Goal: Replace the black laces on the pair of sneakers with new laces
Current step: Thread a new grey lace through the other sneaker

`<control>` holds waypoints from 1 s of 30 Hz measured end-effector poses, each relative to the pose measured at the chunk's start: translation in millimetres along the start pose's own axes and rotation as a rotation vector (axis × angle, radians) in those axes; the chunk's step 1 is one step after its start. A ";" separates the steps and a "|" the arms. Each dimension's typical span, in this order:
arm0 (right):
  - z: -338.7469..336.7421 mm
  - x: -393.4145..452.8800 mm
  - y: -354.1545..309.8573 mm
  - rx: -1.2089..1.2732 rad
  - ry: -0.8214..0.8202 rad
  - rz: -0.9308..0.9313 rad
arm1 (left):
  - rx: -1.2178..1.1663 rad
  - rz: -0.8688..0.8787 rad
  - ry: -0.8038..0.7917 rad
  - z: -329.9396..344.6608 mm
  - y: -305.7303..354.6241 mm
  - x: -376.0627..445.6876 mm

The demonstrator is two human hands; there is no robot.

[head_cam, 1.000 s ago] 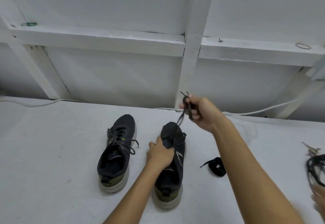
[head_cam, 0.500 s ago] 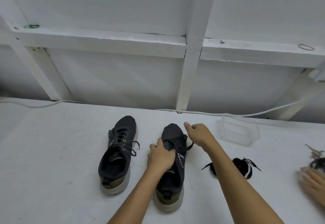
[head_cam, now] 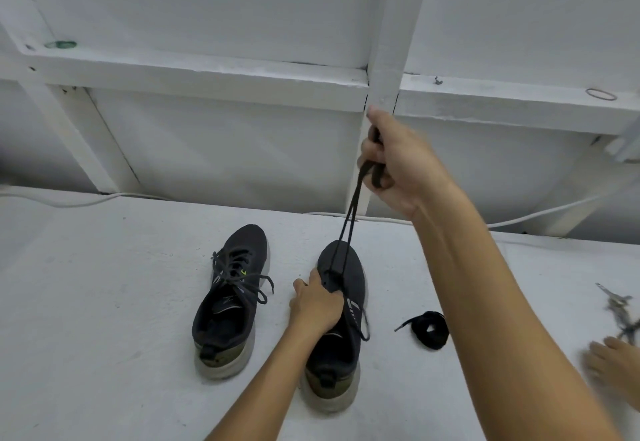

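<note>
- White boards and beams [head_cam: 194, 75] make up the wall behind the pale surface [head_cam: 86, 302] where I work.
- My left hand [head_cam: 317, 303] grips the right sneaker [head_cam: 343, 329] at its tongue, fingers curled over the edge, pinning it to the surface.
- My right hand [head_cam: 398, 163] is raised well above that shoe, fingers closed around the black lace [head_cam: 349, 218].
- Two strands of the lace run taut from my fist down to the front eyelets near the toe.
- One loose lace end hangs over the shoe's right side by the white logo.
- My left sneaker [head_cam: 230, 298] sits just beside the other, toe pointing away from me, its black laces untied but threaded through the eyelets.
- Both shoes are dark with olive heels and pale soles.
- Right of the shoes, a coiled black lace [head_cam: 429, 329] lies on the surface, apart from everything else.
- At the right edge, another person's hand [head_cam: 613, 364] rests on the surface near some keys [head_cam: 616, 302] and what may be more lace, though that corner is blurred.
- A white cable [head_cam: 69, 201] runs along the foot of the wall.
- A green rubber band [head_cam: 62, 44] lies on the left ledge and a brownish one [head_cam: 601, 94] on the right ledge.
</note>
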State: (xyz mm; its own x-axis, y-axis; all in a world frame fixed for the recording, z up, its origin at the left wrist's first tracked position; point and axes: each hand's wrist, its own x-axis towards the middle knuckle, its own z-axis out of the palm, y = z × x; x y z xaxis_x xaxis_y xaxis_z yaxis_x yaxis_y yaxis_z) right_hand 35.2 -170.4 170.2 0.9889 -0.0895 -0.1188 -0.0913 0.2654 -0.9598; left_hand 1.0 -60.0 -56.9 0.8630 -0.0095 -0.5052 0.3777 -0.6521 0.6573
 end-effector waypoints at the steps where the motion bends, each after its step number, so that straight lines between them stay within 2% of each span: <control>1: -0.6 -1.1 -5.7 -0.059 0.036 -0.054 | 0.000 0.001 -0.003 -0.2 -0.1 -0.1; 2: -3.8 0.5 -5.7 -0.211 0.089 -0.122 | 0.000 -0.001 -0.003 -0.4 0.0 -0.6; 4: -16.1 9.0 8.7 -0.713 0.186 -0.210 | -0.014 -0.003 0.004 -1.4 0.3 -1.6; 6: -34.1 18.8 41.5 -1.101 0.188 -0.094 | -0.026 -0.005 0.012 -2.1 0.2 -3.1; 8: -53.4 20.5 79.7 -1.252 0.071 0.111 | -0.024 0.002 0.018 -2.0 0.4 -3.8; 10: -66.0 14.3 109.0 -1.332 -0.080 0.188 | -0.029 0.006 0.020 -2.1 0.3 -4.0; 13: -73.2 9.2 131.3 -1.417 -0.285 0.114 | -0.030 0.014 0.026 -1.4 0.7 -2.9; 15: -73.9 9.5 135.7 -1.439 -0.364 0.149 | -0.017 0.015 0.029 -1.0 0.2 -2.0; 17: -72.9 10.2 138.4 -1.508 -0.363 0.194 | -0.013 0.007 0.026 -0.9 -0.1 -1.5; 21: -70.7 9.4 151.1 -1.707 -0.295 0.082 | -0.032 0.000 0.024 -1.0 -0.7 -1.5; 30: -71.9 5.3 154.6 -1.622 -0.394 0.157 | -0.033 -0.005 0.024 0.3 -2.0 0.6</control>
State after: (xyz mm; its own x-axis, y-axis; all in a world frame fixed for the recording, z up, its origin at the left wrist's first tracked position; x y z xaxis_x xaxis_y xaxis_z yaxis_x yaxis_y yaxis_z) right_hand 17.9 -198.9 2.9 0.9030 0.1366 -0.4073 0.0448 -0.9729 -0.2271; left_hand 0.6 -58.9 -58.7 0.8687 0.0118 -0.4951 0.3923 -0.6266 0.6734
